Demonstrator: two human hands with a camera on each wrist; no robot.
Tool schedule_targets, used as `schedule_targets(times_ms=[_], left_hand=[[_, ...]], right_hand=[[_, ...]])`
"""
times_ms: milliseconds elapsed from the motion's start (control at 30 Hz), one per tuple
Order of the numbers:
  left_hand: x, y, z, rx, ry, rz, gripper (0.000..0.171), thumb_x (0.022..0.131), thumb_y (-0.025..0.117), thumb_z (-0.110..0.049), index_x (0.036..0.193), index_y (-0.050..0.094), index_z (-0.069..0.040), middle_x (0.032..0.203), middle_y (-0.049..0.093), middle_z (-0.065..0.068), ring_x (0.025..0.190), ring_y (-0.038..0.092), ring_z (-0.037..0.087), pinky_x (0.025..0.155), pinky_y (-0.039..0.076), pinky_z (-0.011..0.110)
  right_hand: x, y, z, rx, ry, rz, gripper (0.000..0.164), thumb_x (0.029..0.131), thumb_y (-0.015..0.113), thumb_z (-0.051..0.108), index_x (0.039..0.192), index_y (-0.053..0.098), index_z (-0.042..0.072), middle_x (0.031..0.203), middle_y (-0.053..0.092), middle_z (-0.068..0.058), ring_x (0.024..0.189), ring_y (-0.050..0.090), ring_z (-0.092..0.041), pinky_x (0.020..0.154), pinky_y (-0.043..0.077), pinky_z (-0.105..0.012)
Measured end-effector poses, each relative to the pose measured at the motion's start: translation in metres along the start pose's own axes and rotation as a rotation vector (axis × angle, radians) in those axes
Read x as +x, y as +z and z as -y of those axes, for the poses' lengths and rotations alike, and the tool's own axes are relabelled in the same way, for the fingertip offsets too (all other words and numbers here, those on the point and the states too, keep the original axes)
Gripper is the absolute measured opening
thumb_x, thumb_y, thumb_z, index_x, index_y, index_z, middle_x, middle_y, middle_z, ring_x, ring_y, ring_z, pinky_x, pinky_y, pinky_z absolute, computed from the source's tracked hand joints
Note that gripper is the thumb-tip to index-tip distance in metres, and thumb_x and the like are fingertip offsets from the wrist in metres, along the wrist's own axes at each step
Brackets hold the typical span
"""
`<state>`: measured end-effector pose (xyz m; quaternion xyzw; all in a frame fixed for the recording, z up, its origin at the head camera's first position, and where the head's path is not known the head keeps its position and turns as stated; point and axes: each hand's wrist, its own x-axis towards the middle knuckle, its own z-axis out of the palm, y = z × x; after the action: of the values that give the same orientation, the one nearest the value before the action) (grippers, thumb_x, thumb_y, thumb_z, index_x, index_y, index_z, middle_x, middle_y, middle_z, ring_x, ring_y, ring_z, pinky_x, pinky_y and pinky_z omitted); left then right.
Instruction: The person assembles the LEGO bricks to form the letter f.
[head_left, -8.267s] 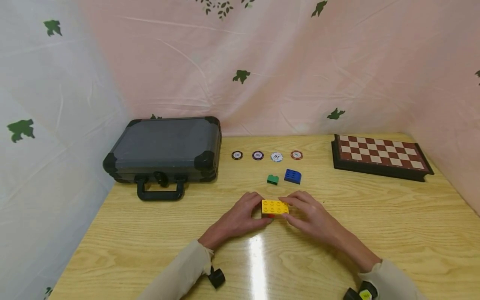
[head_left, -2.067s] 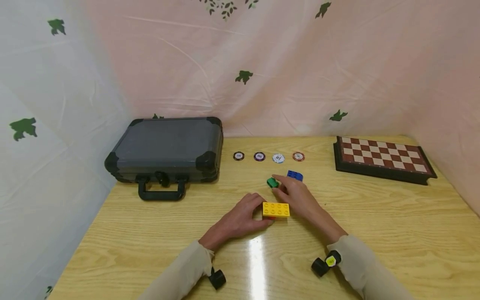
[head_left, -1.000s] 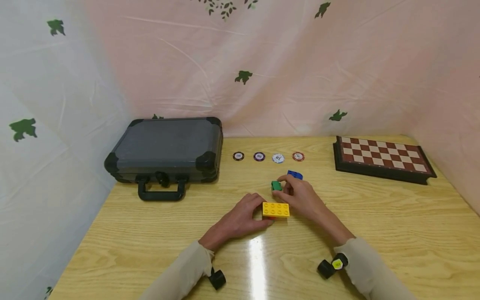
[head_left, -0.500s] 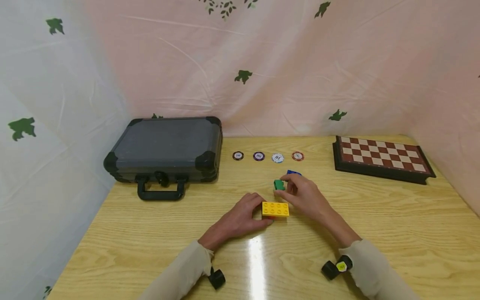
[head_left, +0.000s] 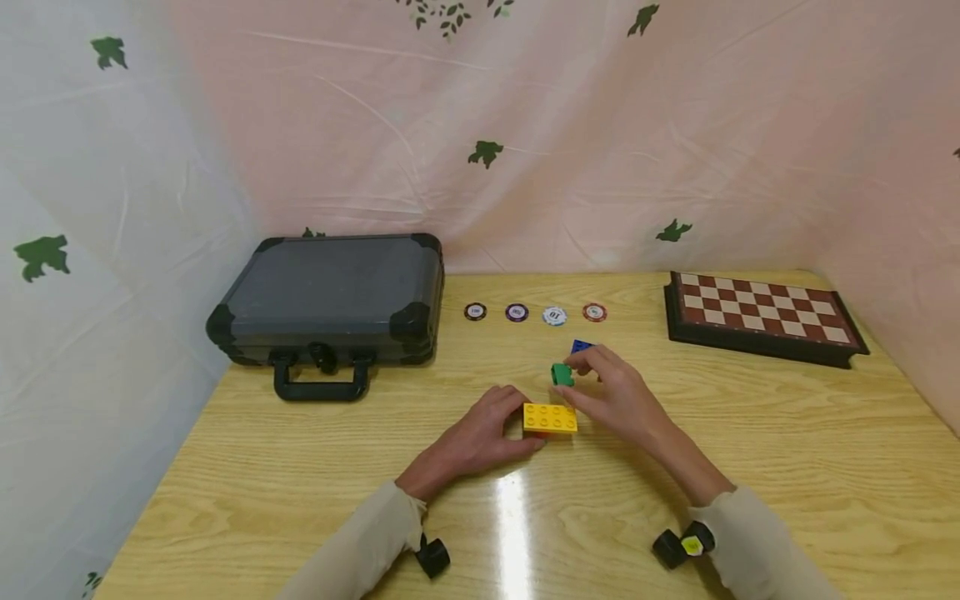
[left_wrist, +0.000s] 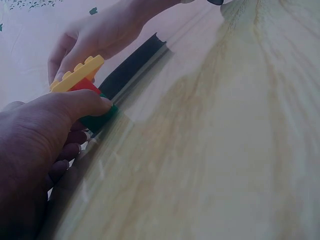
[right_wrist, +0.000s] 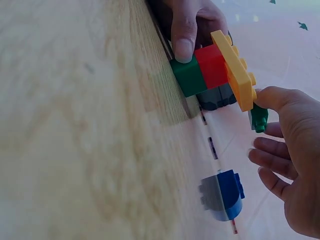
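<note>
My left hand grips the base of a small stack of toy building bricks standing on the table. A green brick forms the bottom, a red brick sits above it, and a longer yellow brick lies across the top, overhanging. Between thumb and fingertips, my right hand pinches a small green brick, raised just behind the yellow brick's right part. In the right wrist view it appears close to the yellow brick's end; whether they touch I cannot tell. A blue brick is partly hidden behind the right hand.
A grey case with black corners and a handle stands at the back left. Several poker chips, including a white one, lie in a row at the back. A folded chessboard lies at the right. Cloth hangs behind the table.
The right hand let go of the yellow brick, reached back to the small green brick, picked it up and turned it. It has carried it rightward, near the stack. The left hand stays put.
</note>
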<state>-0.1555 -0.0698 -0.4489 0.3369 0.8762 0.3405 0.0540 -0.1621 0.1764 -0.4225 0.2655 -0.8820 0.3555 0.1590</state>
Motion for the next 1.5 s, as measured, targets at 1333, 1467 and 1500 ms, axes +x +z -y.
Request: schedule_targets(times_ms=[1333, 1467, 1500], left_hand=[[0.000, 0.001, 0.000, 0.007, 0.006, -0.007, 0.036, 0.094, 0.077, -0.034, 0.122, 0.066, -0.013, 0.115, 0.062, -0.003, 0.108, 0.052, 0.014, 0.097, 0.046, 0.035], [0.000, 0.001, 0.000, 0.009, 0.007, -0.008, 0.035, 0.094, 0.078, -0.033, 0.121, 0.066, -0.013, 0.114, 0.061, -0.004, 0.106, 0.052, 0.014, 0.095, 0.046, 0.034], [0.000, 0.001, 0.000, 0.008, 0.008, -0.008, 0.035, 0.094, 0.078, -0.033, 0.121, 0.066, -0.013, 0.113, 0.061, -0.004, 0.106, 0.052, 0.014, 0.095, 0.046, 0.034]], right_hand=[[-0.012, 0.000, 0.011, 0.080, -0.216, -0.033, 0.048, 0.077, 0.090, 0.003, 0.121, 0.072, 0.005, 0.115, 0.065, -0.004, 0.097, 0.062, -0.018, 0.077, 0.057, -0.040], [-0.012, 0.002, 0.012, 0.087, -0.249, -0.036, 0.047, 0.077, 0.089, 0.003, 0.120, 0.072, 0.004, 0.115, 0.065, -0.004, 0.097, 0.062, -0.019, 0.078, 0.056, -0.039], [-0.012, 0.002, 0.012, 0.089, -0.259, -0.038, 0.046, 0.078, 0.089, 0.003, 0.120, 0.072, 0.004, 0.115, 0.065, -0.004, 0.097, 0.061, -0.019, 0.078, 0.056, -0.039]])
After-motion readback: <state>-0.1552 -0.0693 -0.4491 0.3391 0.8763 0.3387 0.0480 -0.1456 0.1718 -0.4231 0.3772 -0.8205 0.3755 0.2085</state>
